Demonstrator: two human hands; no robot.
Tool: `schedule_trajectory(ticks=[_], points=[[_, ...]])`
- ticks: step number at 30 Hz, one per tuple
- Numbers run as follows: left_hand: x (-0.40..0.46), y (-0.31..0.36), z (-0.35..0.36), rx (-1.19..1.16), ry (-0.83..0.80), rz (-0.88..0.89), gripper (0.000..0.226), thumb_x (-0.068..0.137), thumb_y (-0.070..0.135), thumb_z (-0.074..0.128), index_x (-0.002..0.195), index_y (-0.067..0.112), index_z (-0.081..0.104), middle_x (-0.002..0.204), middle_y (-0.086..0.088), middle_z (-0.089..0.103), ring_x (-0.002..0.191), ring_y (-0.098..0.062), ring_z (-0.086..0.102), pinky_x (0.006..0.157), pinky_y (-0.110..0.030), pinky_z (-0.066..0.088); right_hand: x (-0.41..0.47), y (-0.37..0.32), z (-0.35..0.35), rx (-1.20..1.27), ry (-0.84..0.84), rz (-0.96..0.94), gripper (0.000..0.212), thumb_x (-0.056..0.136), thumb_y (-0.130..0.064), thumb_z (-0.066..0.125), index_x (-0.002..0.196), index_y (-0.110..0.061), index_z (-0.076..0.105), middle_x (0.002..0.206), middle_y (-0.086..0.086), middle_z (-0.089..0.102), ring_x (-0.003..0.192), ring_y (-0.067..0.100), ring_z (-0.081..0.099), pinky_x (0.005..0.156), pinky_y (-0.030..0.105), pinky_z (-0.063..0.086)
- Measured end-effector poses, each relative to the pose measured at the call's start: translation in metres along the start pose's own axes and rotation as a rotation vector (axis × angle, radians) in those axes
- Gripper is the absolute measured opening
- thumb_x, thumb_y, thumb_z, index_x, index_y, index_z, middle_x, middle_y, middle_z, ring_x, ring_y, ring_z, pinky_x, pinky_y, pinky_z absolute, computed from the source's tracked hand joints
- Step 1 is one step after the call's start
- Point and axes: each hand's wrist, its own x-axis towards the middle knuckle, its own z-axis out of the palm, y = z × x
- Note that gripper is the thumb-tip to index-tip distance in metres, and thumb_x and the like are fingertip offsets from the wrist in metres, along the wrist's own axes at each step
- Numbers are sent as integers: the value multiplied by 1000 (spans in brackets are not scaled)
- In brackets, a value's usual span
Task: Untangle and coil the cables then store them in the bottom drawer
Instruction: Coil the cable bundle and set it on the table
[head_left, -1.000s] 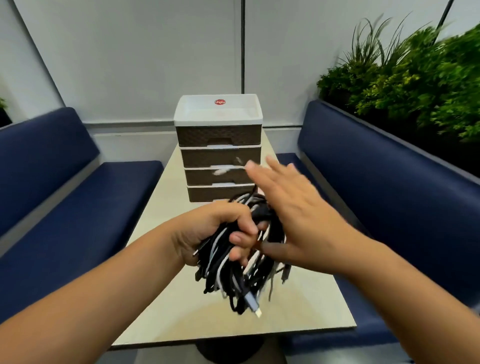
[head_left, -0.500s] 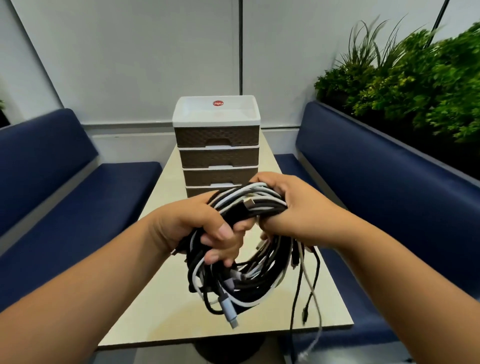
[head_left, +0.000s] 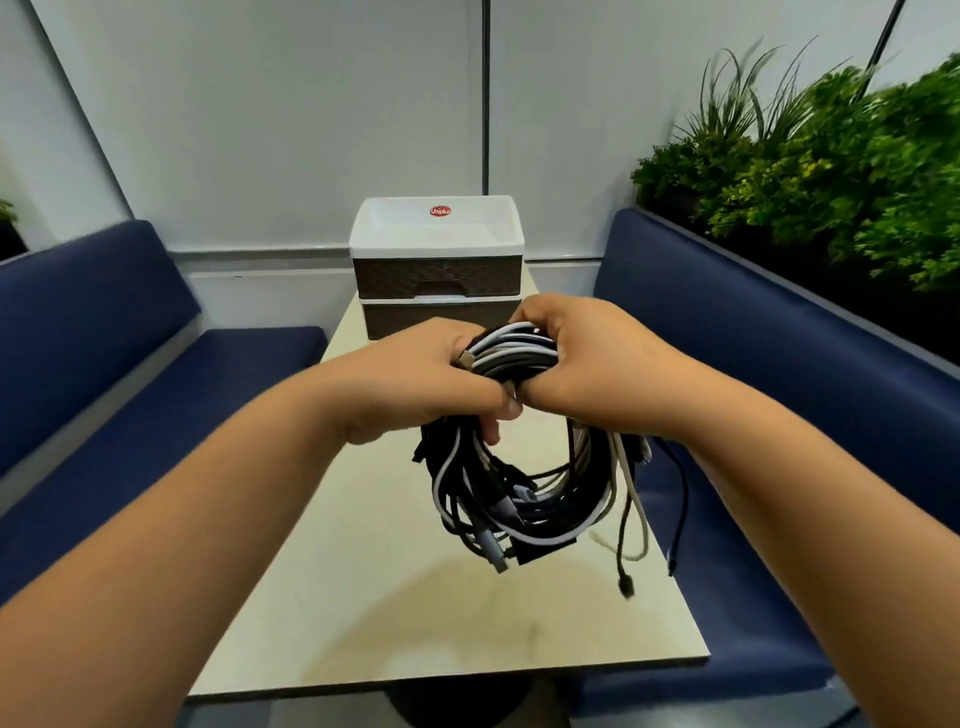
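Note:
A bundle of black, white and grey cables hangs in loose loops above the table. My left hand and my right hand both grip the top of the bundle, knuckles almost touching. Several loose ends with plugs dangle at the lower right. Behind my hands stands a brown drawer unit with a white top; only its two upper drawers show, both closed, and the lower drawers are hidden by my hands.
The beige table runs between two navy benches, one on the left and one on the right. Green plants line the ledge behind the right bench. A grey wall closes the far end.
My right hand came onto the bundle and closed on it. Both hands then lifted the cables higher, so they now cover the lower drawers, and the loops hang wider.

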Motion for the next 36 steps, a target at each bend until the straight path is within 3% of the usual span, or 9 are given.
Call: schedule_trajectory(ticks=[5,9,11,16,21,24,27,30,36], points=[[12,-11,11,-109,184,-51,13,70,9,64,79,4,56,50,-5,45,43,-15,41,54,-31,47,1,48,2,477,-200,-3,60,76,-21,74,129,-29,47,113,2,61,96,10,66,82,31,56],[19,-18,10,-254,286,-64,12,85,-5,58,86,5,52,50,-1,38,41,-14,32,50,-28,40,-11,90,23,921,-172,83,96,62,-42,87,143,-30,38,139,7,53,125,23,56,105,46,45],[20,-19,5,-269,304,-42,11,84,-5,58,92,2,54,52,-3,36,40,-14,31,48,-27,41,-22,99,46,894,-211,82,94,61,-48,87,140,-22,42,133,5,60,123,24,58,102,40,48],[19,-21,-15,-305,349,-8,19,72,6,60,88,9,50,50,0,34,39,-12,31,50,-29,41,-41,110,74,1010,-156,189,61,80,-11,77,132,-13,45,91,19,67,81,38,64,81,38,57],[14,-25,-37,-343,401,-30,28,69,6,60,95,11,51,51,0,30,38,-11,30,46,-26,41,-49,105,49,777,-34,170,25,93,-37,60,112,-21,64,64,-11,45,59,10,41,60,25,42],[12,-28,-41,-318,441,-24,23,75,0,62,92,10,51,51,-1,29,39,-12,29,47,-27,41,-50,97,26,298,-12,132,31,92,-52,48,96,-23,60,69,-5,52,62,15,46,62,36,46],[10,-30,-44,-311,455,-29,18,85,-6,55,83,9,47,50,0,29,39,-12,29,49,-28,40,-46,93,12,-147,50,-3,29,97,-43,46,80,-20,51,74,-5,51,65,11,45,60,37,41],[5,-28,-46,-314,401,-5,17,77,-2,61,78,12,51,50,0,30,39,-13,29,49,-28,40,-38,96,0,-537,199,-114,21,93,-32,60,84,-15,67,89,-3,49,80,15,43,67,29,39],[-6,-11,-28,-263,152,71,20,72,-1,59,92,1,58,60,-9,42,38,-12,31,47,-27,38,-20,102,-14,-290,372,147,18,96,-23,58,101,-13,73,89,2,64,77,17,59,66,24,42]])
